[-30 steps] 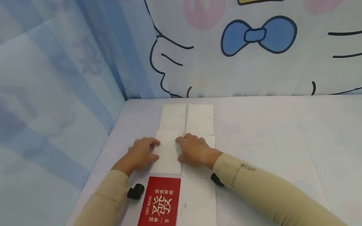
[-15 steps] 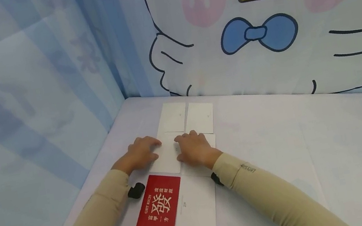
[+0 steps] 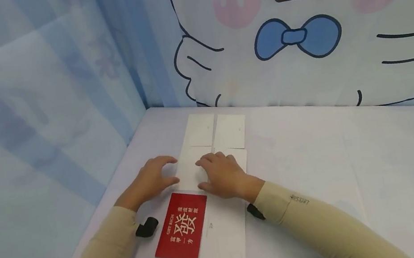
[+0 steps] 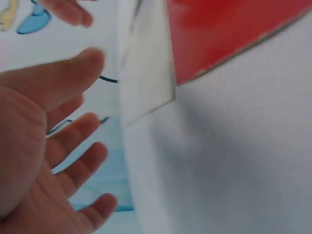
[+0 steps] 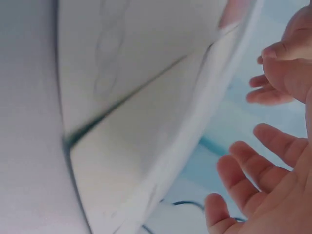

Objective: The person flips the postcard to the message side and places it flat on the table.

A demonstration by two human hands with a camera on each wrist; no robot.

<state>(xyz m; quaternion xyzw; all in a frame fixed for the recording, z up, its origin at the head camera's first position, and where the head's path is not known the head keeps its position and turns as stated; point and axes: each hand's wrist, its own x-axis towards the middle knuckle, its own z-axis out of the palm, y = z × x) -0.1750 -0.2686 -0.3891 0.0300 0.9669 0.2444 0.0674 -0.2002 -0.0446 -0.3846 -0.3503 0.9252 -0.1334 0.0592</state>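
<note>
Postcard-size cards lie in two columns on the table. My left hand (image 3: pixel 152 180) hovers at the left edge of the middle-left white card (image 3: pixel 190 171), thumb and fingers spread and holding nothing. Over that card's right side is my right hand (image 3: pixel 225 174), also empty, partly covering the middle-right white card (image 3: pixel 239 155). Nearest me lie a red card (image 3: pixel 182 227) with white Chinese characters and "GET RICH", and a white card (image 3: pixel 224 234) beside it. The left wrist view shows loose, parted left-hand fingers (image 4: pixel 80 168); in the right wrist view the right-hand fingers (image 5: pixel 253 170) are likewise apart.
Two more white cards, one at the far left (image 3: pixel 201 130) and one at the far right (image 3: pixel 230 130), top the columns. A white cloth (image 3: pixel 339 171) covers the table. Printed curtains (image 3: pixel 64 102) stand along the left and back edges. Black wrist devices (image 3: pixel 147 227) hang below the sleeves.
My left hand has drawn back leftward from the middle-left card, its fingers wider apart. The right hand has shifted slightly toward me. The view has tilted a little.
</note>
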